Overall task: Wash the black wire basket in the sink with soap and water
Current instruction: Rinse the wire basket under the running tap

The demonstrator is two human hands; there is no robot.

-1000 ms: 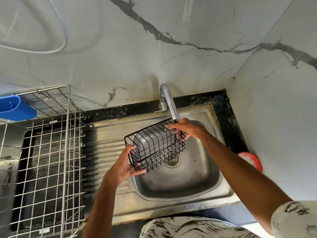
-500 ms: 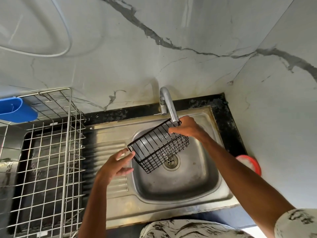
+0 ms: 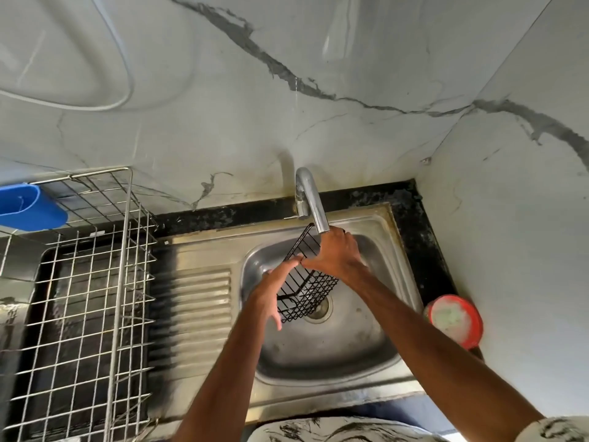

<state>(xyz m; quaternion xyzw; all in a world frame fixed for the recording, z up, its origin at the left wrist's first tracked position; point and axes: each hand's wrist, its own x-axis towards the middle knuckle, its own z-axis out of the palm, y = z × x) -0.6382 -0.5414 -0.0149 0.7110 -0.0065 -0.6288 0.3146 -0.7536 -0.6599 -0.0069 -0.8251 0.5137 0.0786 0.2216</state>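
Holding basket (image 3: pixel 306 291) tilted in sink (image 3: pixel 350 362) bowl, right under tap (image 3: pixel 310 199).
Gripping basket's upper rim with right hand (image 3: pixel 339 255), fingers curled over the wire just below tap spout. Laying left hand (image 3: pixel 271 291) along basket's left side, fingers straight and spread, clasping nothing, index tip meeting right thumb at the rim. Bracketing basket with both hands: right hand on top at the far end, left hand beside and lower. Hanging basket's lower end over drain (image 3: pixel 320 311); touching bowl or not, cannot tell. Also seeing rack (image 3: pixel 95 282) left of sink on the counter, blue tub (image 3: pixel 28 207) at its far left edge, red tub (image 3: pixel 454 320) right of sink by the wall.
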